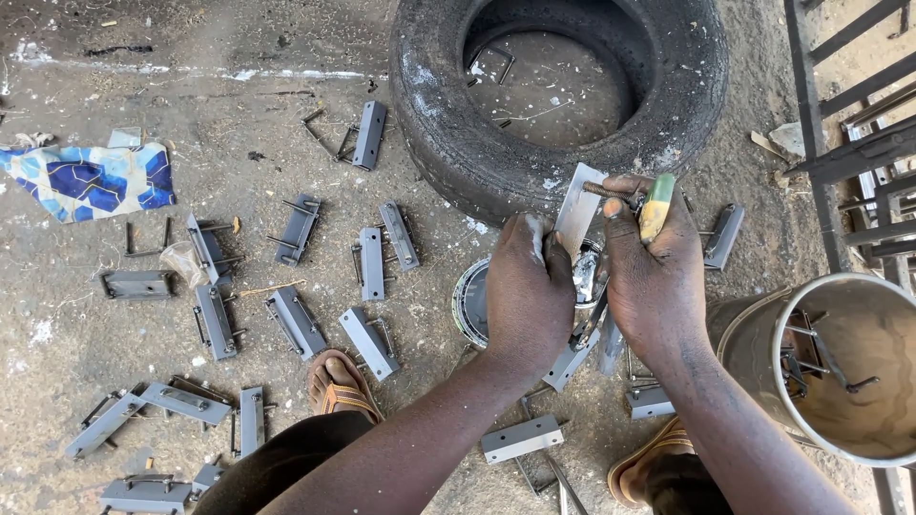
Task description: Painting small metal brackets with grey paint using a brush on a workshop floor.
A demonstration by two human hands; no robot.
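Above a half-hidden paint tin (469, 303), a grey metal plate (578, 208) is gripped by the left hand (528, 296); a green-handled brush (655, 208) is pinched by the right hand (652, 277), bristles obscured.

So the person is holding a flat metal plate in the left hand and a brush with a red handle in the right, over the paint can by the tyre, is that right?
Not quite: the brush handle is green and yellow, not red, as the head view shows. The rest stands: the left hand holds the flat metal plate, the right hand holds the brush, over the paint can by the tyre.
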